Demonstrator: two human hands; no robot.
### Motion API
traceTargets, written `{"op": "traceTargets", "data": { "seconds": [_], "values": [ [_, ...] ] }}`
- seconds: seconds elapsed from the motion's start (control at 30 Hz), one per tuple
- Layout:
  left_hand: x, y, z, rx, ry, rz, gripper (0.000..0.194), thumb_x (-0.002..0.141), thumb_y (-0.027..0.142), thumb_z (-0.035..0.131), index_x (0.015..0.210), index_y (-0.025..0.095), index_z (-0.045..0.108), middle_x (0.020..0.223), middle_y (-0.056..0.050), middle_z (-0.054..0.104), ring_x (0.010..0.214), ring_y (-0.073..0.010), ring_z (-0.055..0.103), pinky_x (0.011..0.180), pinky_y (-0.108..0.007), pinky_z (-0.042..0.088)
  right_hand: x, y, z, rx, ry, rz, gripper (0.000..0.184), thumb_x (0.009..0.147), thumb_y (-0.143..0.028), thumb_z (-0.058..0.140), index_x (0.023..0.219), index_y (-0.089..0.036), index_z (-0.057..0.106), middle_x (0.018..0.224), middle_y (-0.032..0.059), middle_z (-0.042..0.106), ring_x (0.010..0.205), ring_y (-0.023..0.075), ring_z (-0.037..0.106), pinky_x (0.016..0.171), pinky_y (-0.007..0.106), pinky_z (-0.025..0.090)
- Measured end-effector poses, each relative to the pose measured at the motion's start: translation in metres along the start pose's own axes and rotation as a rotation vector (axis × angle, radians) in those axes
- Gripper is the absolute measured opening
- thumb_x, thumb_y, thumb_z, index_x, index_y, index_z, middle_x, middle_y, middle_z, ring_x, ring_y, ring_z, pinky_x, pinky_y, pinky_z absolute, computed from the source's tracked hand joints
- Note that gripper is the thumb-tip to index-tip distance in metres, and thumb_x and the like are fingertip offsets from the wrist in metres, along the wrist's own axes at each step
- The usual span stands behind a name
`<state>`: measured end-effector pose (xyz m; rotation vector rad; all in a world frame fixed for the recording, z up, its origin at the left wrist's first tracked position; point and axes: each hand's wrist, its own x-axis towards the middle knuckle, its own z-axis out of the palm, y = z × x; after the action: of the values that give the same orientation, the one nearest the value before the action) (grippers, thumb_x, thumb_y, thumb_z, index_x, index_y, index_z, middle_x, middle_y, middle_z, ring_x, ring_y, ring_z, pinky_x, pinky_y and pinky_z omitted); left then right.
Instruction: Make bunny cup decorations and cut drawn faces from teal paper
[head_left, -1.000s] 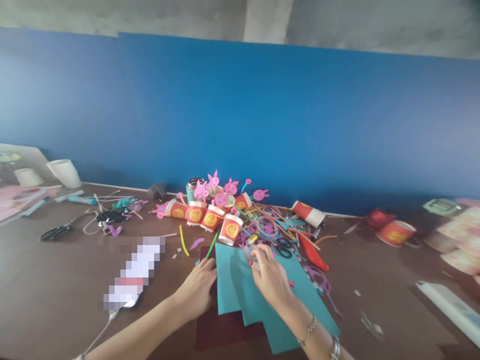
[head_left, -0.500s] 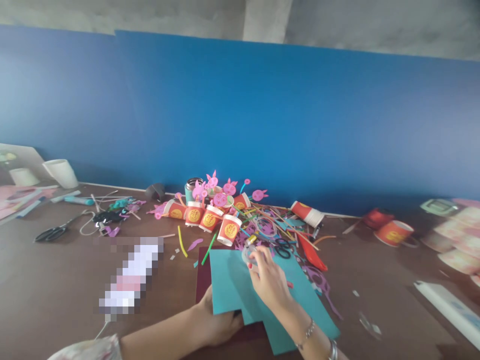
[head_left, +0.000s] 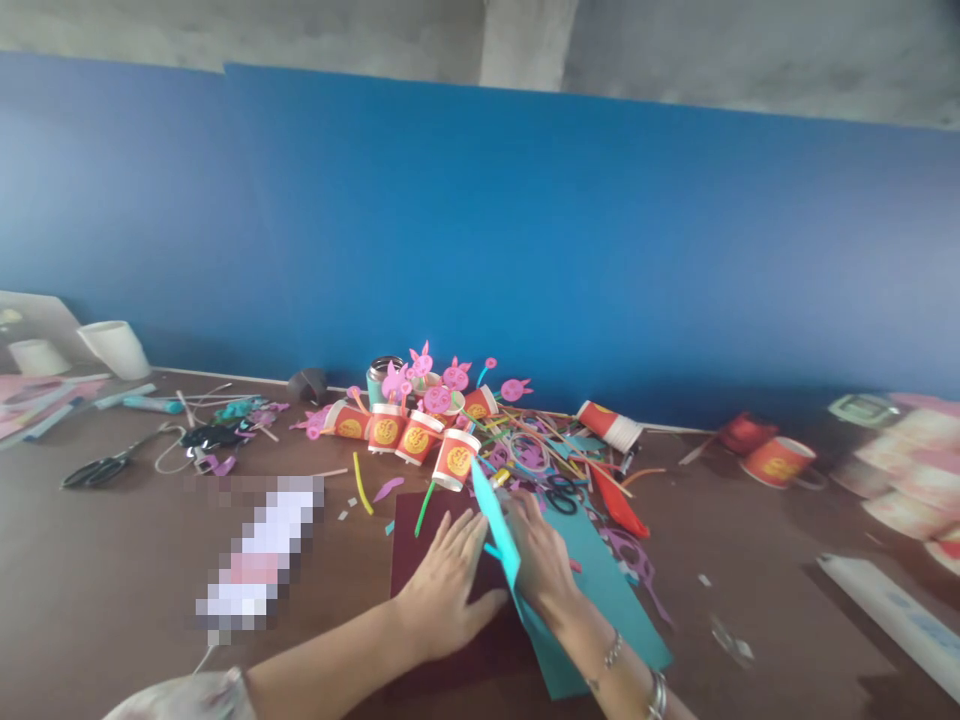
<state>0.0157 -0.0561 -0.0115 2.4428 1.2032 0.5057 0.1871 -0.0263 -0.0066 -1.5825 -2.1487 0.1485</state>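
Note:
My left hand [head_left: 450, 590] lies palm down on a dark maroon sheet [head_left: 416, 535], fingers stretched out and holding nothing. Its thumb points toward the lower edge of a piece of teal paper [head_left: 496, 525], which stands tilted nearly on edge. On the right side of that paper is my right hand [head_left: 538, 550], fingers curled, gripping it; the thumb and part of the fingers are hidden behind it. Under my right wrist lies another teal sheet [head_left: 611, 600]. A short blue straw piece [head_left: 492, 550] shows between the hands.
Red paper cups [head_left: 456, 460] with pink animal cutouts [head_left: 456, 375] stand beyond the hands. Black-handled scissors [head_left: 561, 494], straws and purple scraps [head_left: 634, 555] are heaped to their right. Other scissors [head_left: 97, 472] lie far left. A long white box [head_left: 892, 610] is at right.
The teal paper has swung from nearly flat to nearly upright. My left hand has come out from under it and spread on the maroon sheet. The clear round item at my right fingers is hidden.

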Motion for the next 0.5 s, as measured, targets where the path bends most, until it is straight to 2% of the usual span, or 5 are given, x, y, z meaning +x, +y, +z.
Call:
{"op": "traceTargets", "data": {
  "seconds": [0.1, 0.23, 0.3, 0.4, 0.5],
  "values": [
    [0.012, 0.012, 0.014, -0.046, 0.021, -0.014, 0.071, 0.087, 0.037, 0.046, 0.145, 0.007, 0.020, 0.149, -0.023, 0.029, 0.140, -0.0338, 0.020, 0.112, -0.058, 0.020, 0.000, 0.005, -0.003, 0.057, 0.007, 0.034, 0.036, 0.082, -0.007, 0.039, 0.111, -0.021, 0.056, 0.108, 0.0105, 0.060, 0.078, 0.0183, 0.064, 0.062, 0.026, 0.049],
    [0.011, 0.022, 0.024, -0.187, 0.034, -0.059, 0.066, 0.086, 0.028, 0.044, 0.143, 0.005, 0.021, 0.150, -0.025, 0.025, 0.140, -0.0351, 0.019, 0.111, -0.058, 0.020, 0.001, 0.006, -0.002, 0.098, 0.007, 0.057, 0.033, 0.081, -0.010, 0.043, 0.109, -0.021, 0.055, 0.106, 0.0094, 0.059, 0.080, 0.0182, 0.063, 0.064, 0.025, 0.048],
    [0.010, 0.029, 0.018, -0.407, 0.069, -0.105, 0.062, 0.081, 0.020, 0.045, 0.140, 0.009, 0.030, 0.147, -0.020, 0.035, 0.137, -0.0322, 0.028, 0.112, -0.052, 0.024, 0.001, 0.004, 0.000, 0.100, 0.032, 0.052, 0.033, 0.080, -0.010, 0.045, 0.109, -0.020, 0.054, 0.108, 0.0101, 0.058, 0.084, 0.0193, 0.063, 0.066, 0.026, 0.049],
    [0.010, 0.041, -0.003, -0.895, 0.181, -0.211, 0.048, 0.076, 0.013, 0.043, 0.124, 0.017, 0.050, 0.130, -0.010, 0.057, 0.122, -0.0244, 0.050, 0.103, -0.038, 0.040, 0.000, 0.002, 0.001, 0.096, 0.042, 0.051, 0.032, 0.079, -0.011, 0.046, 0.108, -0.020, 0.054, 0.107, 0.0096, 0.058, 0.084, 0.0193, 0.063, 0.066, 0.025, 0.049],
    [0.009, 0.045, -0.021, -1.245, 0.189, -0.382, 0.027, 0.082, 0.024, 0.044, 0.103, 0.016, 0.059, 0.105, -0.008, 0.067, 0.099, -0.0218, 0.062, 0.087, -0.035, 0.050, 0.000, 0.000, 0.002, 0.073, 0.040, 0.030, 0.031, 0.079, -0.011, 0.046, 0.107, -0.019, 0.054, 0.108, 0.0099, 0.059, 0.083, 0.0186, 0.063, 0.066, 0.025, 0.048]
  ]
}}
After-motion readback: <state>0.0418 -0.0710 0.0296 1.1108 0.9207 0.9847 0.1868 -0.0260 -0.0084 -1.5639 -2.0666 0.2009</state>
